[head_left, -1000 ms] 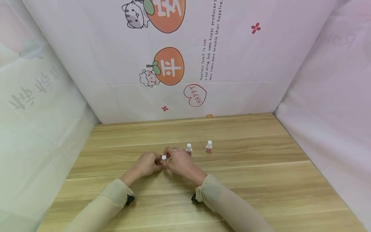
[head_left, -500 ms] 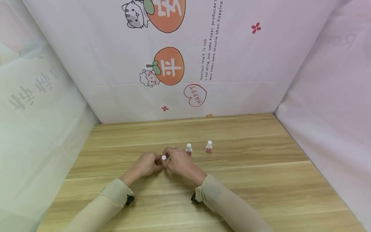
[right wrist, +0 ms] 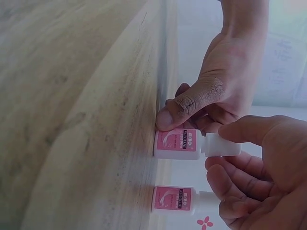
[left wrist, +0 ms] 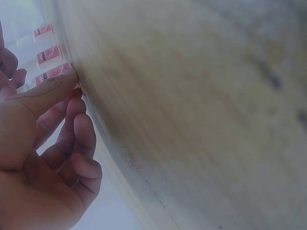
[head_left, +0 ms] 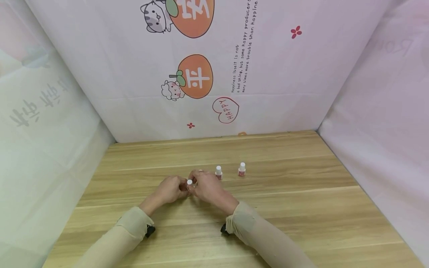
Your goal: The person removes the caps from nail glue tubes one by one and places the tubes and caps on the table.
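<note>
Pink-labelled bottle, print too small to read, stands pinched by left hand; right hand grips its white cap.

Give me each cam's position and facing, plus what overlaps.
Head: above, looking forward and down at the wooden table; both sleeved forearms, left hand and right hand meet on a small bottle.
Left wrist: low beside the left hand, along the tabletop.
Right wrist: low, facing the pink-labelled bottle; both hands show.
Shared: bottle and hands appear in head and right wrist views.
</note>
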Motion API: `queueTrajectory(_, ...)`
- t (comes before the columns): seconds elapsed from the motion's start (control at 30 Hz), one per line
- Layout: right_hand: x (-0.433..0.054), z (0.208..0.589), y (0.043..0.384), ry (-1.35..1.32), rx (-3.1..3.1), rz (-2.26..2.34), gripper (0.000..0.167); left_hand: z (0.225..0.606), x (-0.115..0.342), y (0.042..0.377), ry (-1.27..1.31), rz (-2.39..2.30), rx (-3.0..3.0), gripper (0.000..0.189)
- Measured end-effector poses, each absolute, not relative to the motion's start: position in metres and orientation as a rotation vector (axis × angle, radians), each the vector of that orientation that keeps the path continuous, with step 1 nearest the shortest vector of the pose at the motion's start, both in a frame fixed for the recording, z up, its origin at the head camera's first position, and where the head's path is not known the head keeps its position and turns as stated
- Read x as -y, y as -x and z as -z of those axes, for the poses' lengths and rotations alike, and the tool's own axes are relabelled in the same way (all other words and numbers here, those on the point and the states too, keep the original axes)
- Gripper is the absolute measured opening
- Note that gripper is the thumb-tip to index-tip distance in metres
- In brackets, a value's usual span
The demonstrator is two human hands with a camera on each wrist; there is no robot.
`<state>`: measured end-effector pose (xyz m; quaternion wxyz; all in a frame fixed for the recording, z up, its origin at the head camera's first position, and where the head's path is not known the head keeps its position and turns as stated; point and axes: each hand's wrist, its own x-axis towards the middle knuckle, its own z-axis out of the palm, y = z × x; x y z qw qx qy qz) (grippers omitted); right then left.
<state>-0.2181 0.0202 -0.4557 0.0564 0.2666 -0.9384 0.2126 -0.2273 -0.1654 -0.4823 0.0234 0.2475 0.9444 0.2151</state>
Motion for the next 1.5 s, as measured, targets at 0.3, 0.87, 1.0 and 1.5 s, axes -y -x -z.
queueTrajectory(0.3,-0.0209,0.4563,0.2195,-0.791,2.863,-0.714,0.022,0.4832,0.165,0.2275,-0.77,-0.659,-2.916,0.019)
queueTrajectory(0.87,-0.0205,0.4519,0.2184,-0.811,2.841,-0.667,0.024,0.4807,0.1654,0.2275,-0.766,-0.664,-2.917,0.02)
queueTrajectory(1.0,-0.0209,0.4519,0.2183,-0.791,2.851,-0.688,0.023,0.4812,0.165,0.2274,-0.771,-0.669,-2.912,0.02)
queueTrajectory(1.5,-0.0202,0.4509,0.2179,-0.808,2.872,-0.678,0.023,0.4814,0.1651,0.2275,-0.772,-0.675,-2.908,0.016)
